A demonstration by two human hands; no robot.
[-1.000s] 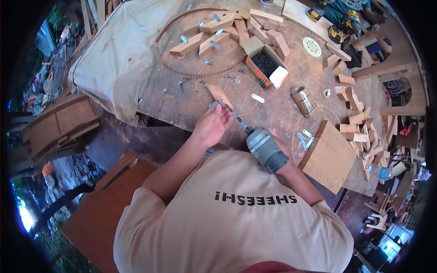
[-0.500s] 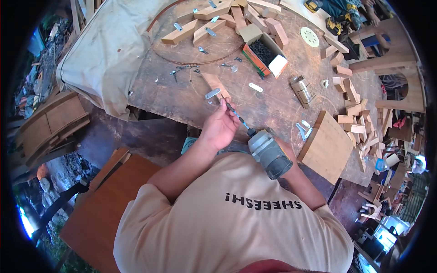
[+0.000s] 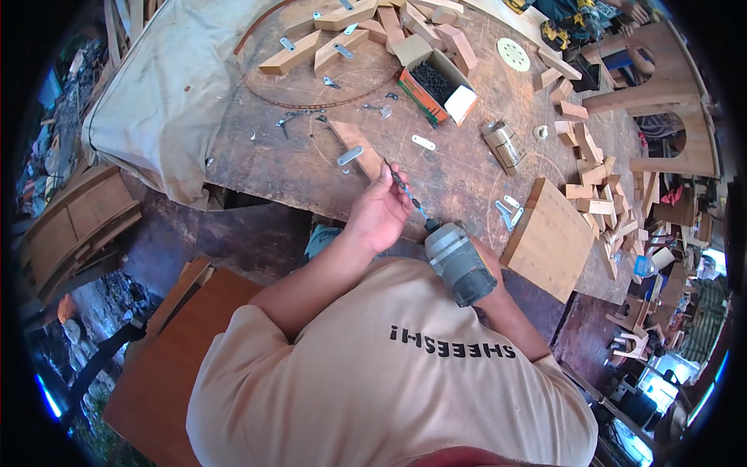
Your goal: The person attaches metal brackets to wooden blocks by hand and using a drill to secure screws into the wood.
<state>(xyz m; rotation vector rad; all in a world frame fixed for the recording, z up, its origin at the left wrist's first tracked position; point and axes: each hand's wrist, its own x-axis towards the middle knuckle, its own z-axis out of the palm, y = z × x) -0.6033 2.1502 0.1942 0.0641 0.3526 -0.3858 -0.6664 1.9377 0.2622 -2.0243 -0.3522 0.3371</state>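
Observation:
My right hand (image 3: 485, 261) grips a grey power drill (image 3: 459, 265), whose body hides most of the fingers. A slim driver bit (image 3: 412, 198) points from it up and left. My left hand (image 3: 383, 208) is closed, thumb and fingers pinched at the far end of the bit; whether a small screw sits there I cannot make out. Just beyond these fingertips lies an angled wooden block (image 3: 348, 138) on the workbench (image 3: 436, 179). Across its near part rests a flat metal plate (image 3: 350, 155) with rounded ends.
An open box of black screws (image 3: 437, 86) stands further back, beside several cut wooden blocks (image 3: 289, 53). A clear jar (image 3: 504, 146) lies right of centre. Nearer are loose metal plates (image 3: 508, 212) and a thick square board (image 3: 548, 240). Wood offcuts (image 3: 595, 187) pile up rightward.
The view has shifted slightly, so the bench and its contents appear further left and higher. Both hands keep their hold, the bit's end still close to the wooden block.

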